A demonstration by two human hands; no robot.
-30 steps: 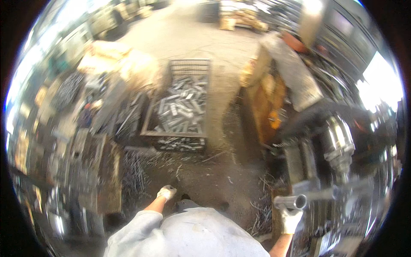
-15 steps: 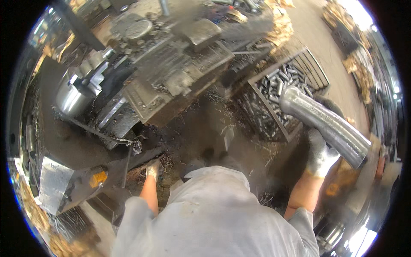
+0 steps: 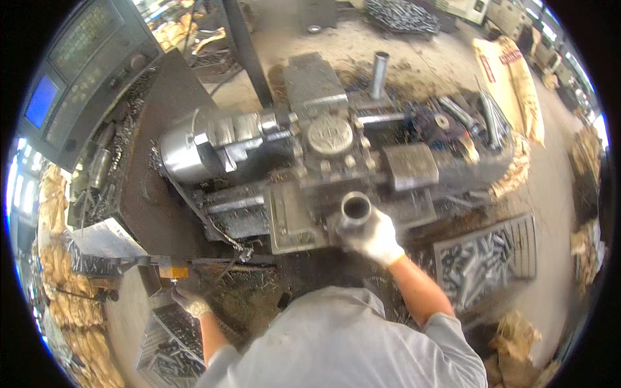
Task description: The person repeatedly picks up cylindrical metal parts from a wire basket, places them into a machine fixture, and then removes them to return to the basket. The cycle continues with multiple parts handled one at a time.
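Observation:
My right hand [image 3: 375, 240], in a whitish glove, is closed around a metal tube [image 3: 356, 209]. The tube's round open end faces up toward me, and most of its length is hidden by foreshortening and the hand. It is held over the front of a lathe's carriage [image 3: 294, 216]. Further left on the lathe is the shiny round chuck [image 3: 187, 155], with its jaws pointing right. Low on the left, my gloved left hand [image 3: 192, 302] has its fingers stretched out just below a small yellow block [image 3: 173, 271]; nothing shows in it.
A wire basket [image 3: 527, 246] of metal tubes stands at the right, and another basket [image 3: 152, 343] of metal pieces at the lower left. Several tubes [image 3: 491, 119] lie on the lathe's right end. A control panel [image 3: 84, 71] rises at the upper left. Sacks [image 3: 514, 84] stand far right.
My view has swung to the right-hand basket's left, facing the lathe. The right hand has carried the tube from beside that basket to the lathe carriage. The left hand is now beside the yellow block.

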